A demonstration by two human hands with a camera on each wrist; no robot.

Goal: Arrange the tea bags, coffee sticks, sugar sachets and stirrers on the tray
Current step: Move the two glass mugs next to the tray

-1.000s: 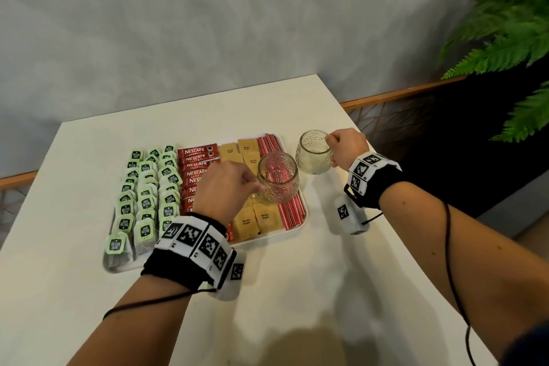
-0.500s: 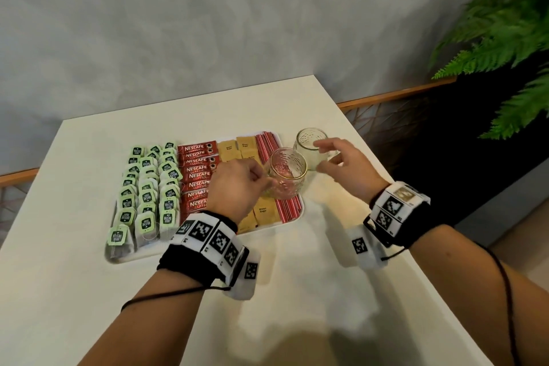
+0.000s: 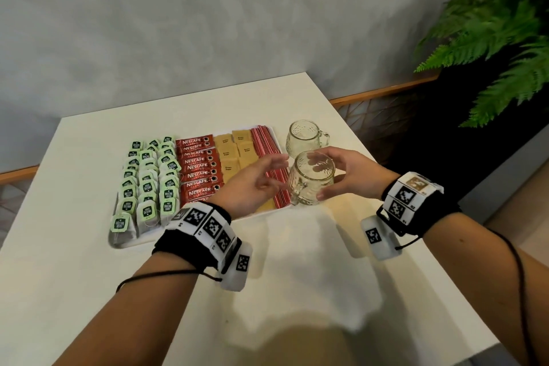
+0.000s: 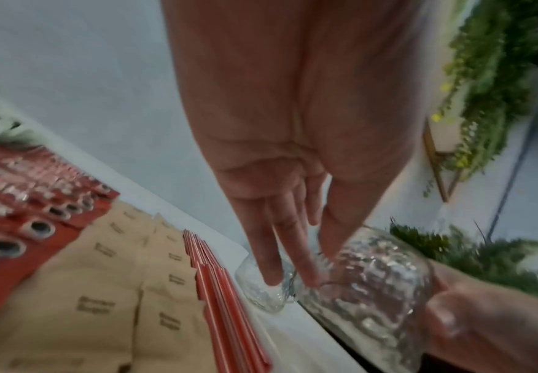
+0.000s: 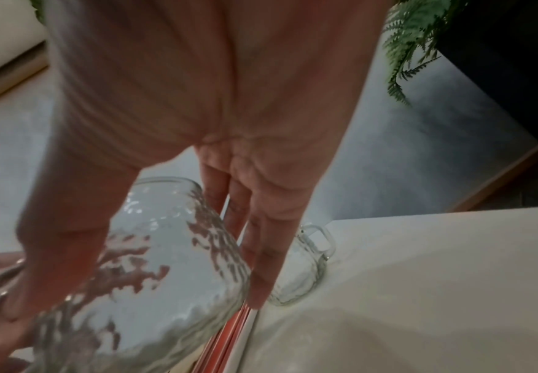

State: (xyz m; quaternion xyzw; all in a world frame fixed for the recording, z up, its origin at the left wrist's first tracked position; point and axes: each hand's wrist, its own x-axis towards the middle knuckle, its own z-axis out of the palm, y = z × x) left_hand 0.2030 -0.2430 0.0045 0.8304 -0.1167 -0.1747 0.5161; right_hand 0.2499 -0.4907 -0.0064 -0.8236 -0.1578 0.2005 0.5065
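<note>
tray (image 3: 118, 242): pale, rectangular, shallow rim, on white table (image 3: 89, 291); all four kinds of item lie on it in columns.
tea bags (image 3: 148, 184): leftmost three columns, pale paper bags with green tags, dark badge on each tag; print too small to read.
coffee sticks (image 3: 199, 171): red sachets next to the tea, white lettering "NESCAFE CLASSIC", a dark cup graphic at each right end.
sugar sachets (image 3: 237, 148): tan kraft paper, flat squares, small dark print reading "Brown Sugar"; the left wrist view shows the print but blurred (image 4: 95, 305).
stirrers (image 3: 267, 144): thin red sticks, packed side by side along the tray's right edge; near ends hidden behind the held mug.
held mug (image 3: 312, 178): clear glass, dimpled texture, handle facing left, lifted above the tray's near right corner.
right hand (image 3: 350, 175): wrapped round the held mug's body, thumb on the near side, fingers on the far side.
left hand (image 3: 252, 184): fingers straight and slightly apart, just beside the mug handle; head view can't settle contact, the left wrist view shows fingertips (image 4: 272, 275) at the glass (image 4: 369, 285), blurry.
second mug (image 3: 304, 138): same textured glass, upright on the table just beside the tray's far right corner, handle to the right; the right wrist view shows it past the fingers (image 5: 306, 265).
fern (image 3: 499, 33): green fronds, upper right.
wrist bands: black straps with black-and-white square markers on both wrists.
</note>
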